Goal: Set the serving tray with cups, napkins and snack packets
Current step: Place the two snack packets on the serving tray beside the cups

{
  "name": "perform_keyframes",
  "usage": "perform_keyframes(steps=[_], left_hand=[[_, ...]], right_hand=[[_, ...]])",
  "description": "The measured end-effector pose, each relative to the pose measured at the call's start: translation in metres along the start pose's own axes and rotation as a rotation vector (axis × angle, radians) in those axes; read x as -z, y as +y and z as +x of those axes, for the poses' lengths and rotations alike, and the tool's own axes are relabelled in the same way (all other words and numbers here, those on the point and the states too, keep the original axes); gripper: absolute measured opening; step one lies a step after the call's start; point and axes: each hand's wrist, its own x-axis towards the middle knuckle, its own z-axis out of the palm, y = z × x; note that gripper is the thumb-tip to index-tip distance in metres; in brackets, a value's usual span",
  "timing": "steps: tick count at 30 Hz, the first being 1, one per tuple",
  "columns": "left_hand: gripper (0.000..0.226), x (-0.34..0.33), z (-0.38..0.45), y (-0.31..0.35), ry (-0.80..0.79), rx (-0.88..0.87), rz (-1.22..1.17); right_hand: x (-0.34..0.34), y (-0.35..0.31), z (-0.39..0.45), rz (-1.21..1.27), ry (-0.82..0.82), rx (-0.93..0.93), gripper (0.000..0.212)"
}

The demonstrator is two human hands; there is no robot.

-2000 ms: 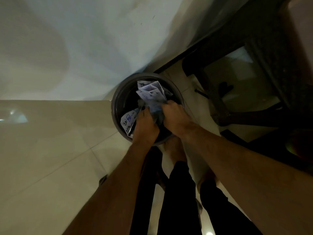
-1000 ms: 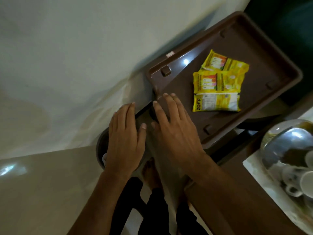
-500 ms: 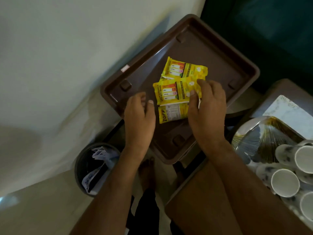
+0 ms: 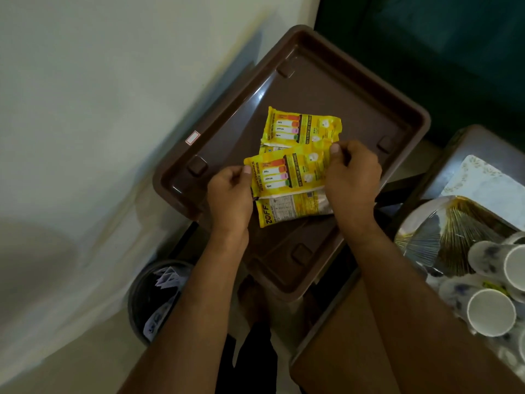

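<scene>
A brown serving tray (image 4: 227,118) sits ahead of me, beside the wall. Three yellow snack packets lie overlapping in it. My left hand (image 4: 228,194) pinches the left edge of the middle packet (image 4: 287,173), and my right hand (image 4: 352,173) pinches its right edge. The far packet (image 4: 304,127) lies just behind it. The near packet (image 4: 292,207), marked ZOFF, lies partly under it. Several white paper cups (image 4: 490,312) lie on their sides at the right edge.
A round bin (image 4: 142,297) with crumpled paper stands on the floor at lower left. A shiny fan-patterned plate (image 4: 443,237) sits under the cups on a brown table (image 4: 349,348). A pale patterned sheet (image 4: 483,180) lies behind it. The white wall fills the left.
Two seconds ago both hands were pressing paper into the bin. They rose to the tray and now each has closed on an edge of the middle packet.
</scene>
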Motion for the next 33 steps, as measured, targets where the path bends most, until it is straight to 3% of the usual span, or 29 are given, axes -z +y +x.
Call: perform_keyframes(steps=[6,10,14,17,20,22,25,29,33], left_hand=[[0.018,-0.003,-0.001,0.001,0.092,-0.123,0.015],[0.014,0.003,-0.002,0.004,0.113,-0.320,0.086],[0.016,0.018,-0.009,0.003,-0.001,-0.439,-0.054],[0.029,0.029,-0.016,0.002,-0.080,-0.450,-0.178],[0.046,0.040,-0.021,-0.004,-0.119,-0.380,-0.281],[0.039,0.046,-0.024,-0.010,-0.115,-0.390,-0.225],[0.011,0.053,-0.026,-0.018,-0.125,-0.432,-0.122],[0.047,0.066,-0.025,-0.026,-0.224,-0.308,-0.032],[0.057,0.066,-0.025,-0.027,-0.252,-0.210,0.156]], right_hand=[[-0.002,0.001,-0.013,0.103,0.086,-0.024,0.020],[0.001,0.002,-0.024,0.161,0.130,0.010,0.020],[0.009,-0.004,-0.033,0.202,0.172,0.152,0.021],[0.014,-0.007,-0.041,0.281,0.173,0.159,0.022],[0.019,-0.003,-0.049,0.406,0.144,0.121,0.040],[0.022,0.001,-0.055,0.456,0.112,0.090,0.053],[0.027,0.009,-0.056,0.309,0.043,0.072,0.043],[0.034,0.012,-0.056,-0.067,-0.085,0.099,0.010],[0.031,0.009,-0.061,-0.273,-0.171,0.165,0.021]])
